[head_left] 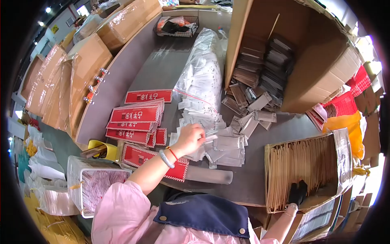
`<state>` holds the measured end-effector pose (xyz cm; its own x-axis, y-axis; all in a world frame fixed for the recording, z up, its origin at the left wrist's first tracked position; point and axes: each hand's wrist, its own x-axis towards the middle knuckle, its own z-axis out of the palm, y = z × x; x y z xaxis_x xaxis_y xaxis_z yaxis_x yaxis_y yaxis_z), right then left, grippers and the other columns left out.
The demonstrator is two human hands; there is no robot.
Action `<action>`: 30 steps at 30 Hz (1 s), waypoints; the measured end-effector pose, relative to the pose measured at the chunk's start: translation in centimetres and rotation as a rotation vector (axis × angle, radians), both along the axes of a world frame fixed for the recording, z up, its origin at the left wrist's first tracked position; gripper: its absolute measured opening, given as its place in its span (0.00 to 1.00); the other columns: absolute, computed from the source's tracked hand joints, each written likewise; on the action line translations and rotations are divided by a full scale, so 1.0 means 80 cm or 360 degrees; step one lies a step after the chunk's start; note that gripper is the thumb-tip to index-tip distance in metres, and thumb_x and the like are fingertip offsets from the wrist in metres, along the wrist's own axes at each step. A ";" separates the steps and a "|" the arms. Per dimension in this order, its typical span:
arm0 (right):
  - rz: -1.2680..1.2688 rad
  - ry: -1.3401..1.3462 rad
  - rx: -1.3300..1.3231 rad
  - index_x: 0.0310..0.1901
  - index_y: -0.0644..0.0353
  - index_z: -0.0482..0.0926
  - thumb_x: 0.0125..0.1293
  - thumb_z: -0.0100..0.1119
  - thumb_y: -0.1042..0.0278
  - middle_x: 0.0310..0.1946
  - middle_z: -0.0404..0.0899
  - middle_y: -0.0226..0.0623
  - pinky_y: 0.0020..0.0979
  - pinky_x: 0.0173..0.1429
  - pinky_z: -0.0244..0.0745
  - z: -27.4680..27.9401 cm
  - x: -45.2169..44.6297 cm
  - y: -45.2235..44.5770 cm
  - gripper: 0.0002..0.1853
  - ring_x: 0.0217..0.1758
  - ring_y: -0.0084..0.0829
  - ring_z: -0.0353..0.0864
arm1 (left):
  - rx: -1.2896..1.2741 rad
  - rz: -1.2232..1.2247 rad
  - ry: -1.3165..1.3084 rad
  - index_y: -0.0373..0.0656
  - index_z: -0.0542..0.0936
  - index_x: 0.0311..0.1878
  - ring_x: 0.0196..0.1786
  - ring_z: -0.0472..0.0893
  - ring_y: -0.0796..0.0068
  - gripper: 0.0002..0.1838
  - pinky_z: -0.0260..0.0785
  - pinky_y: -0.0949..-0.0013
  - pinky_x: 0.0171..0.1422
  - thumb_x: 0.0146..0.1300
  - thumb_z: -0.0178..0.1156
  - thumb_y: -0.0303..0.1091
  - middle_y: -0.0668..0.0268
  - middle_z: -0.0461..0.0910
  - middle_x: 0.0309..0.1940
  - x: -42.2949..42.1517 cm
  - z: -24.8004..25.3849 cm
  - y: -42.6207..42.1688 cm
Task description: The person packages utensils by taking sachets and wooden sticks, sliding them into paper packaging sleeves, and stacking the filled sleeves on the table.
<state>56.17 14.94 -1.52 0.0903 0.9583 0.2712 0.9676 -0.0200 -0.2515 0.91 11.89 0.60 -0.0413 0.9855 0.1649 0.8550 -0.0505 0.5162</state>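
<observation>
My left hand (190, 139), bare and with its fingers curled in, holds a small clear packet (211, 136) above the table. Under and beside it lie a heap of flat clear packets (227, 148) and many small white slips (201, 110). Red printed sleeves (136, 114) are stacked to its left, and one red sleeve (136, 155) lies partly behind my forearm. My right hand (298, 192), in a black glove, reaches onto the row of upright brown cards (302, 166) in an open carton. What its fingers grip, if anything, is hidden.
A large open carton (321, 77) on its side holds stacks of packets at the back right. A wire basket (176, 26) stands at the far end. A white basket (83, 195) and yellow container (111, 151) are at the left. A clear roll (209, 175) lies near the front edge.
</observation>
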 end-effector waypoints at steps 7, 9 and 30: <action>-0.0154 -0.0342 -0.0614 0.54 0.65 0.80 0.67 0.56 0.58 0.53 0.79 0.55 0.43 0.60 0.74 0.026 -0.026 0.018 0.21 0.57 0.52 0.78 | 0.0150 -0.0095 0.0233 0.48 0.80 0.40 0.51 0.75 0.57 0.15 0.66 0.53 0.53 0.49 0.72 0.35 0.65 0.77 0.41 0.083 -0.012 0.043; -0.0128 -0.0074 -0.0302 0.49 0.67 0.79 0.66 0.56 0.66 0.48 0.80 0.51 0.46 0.59 0.73 0.010 -0.020 0.014 0.15 0.54 0.51 0.79 | -0.0014 -0.0127 0.0272 0.48 0.80 0.44 0.55 0.73 0.59 0.20 0.64 0.52 0.56 0.47 0.74 0.37 0.67 0.75 0.46 0.082 -0.017 0.047; 0.1452 -0.0184 -0.0737 0.52 0.44 0.85 0.56 0.64 0.72 0.29 0.77 0.39 0.43 0.44 0.75 0.047 -0.264 -0.044 0.20 0.38 0.43 0.78 | -0.0099 -0.0165 0.0243 0.42 0.82 0.53 0.54 0.73 0.59 0.35 0.64 0.54 0.61 0.37 0.78 0.41 0.65 0.76 0.49 0.018 0.064 -0.165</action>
<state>35.08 11.46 2.25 -0.7274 0.6618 -0.1815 0.6810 0.6633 -0.3102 2.36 -1.28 5.71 0.0819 0.9916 0.1000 0.9155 -0.1145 0.3858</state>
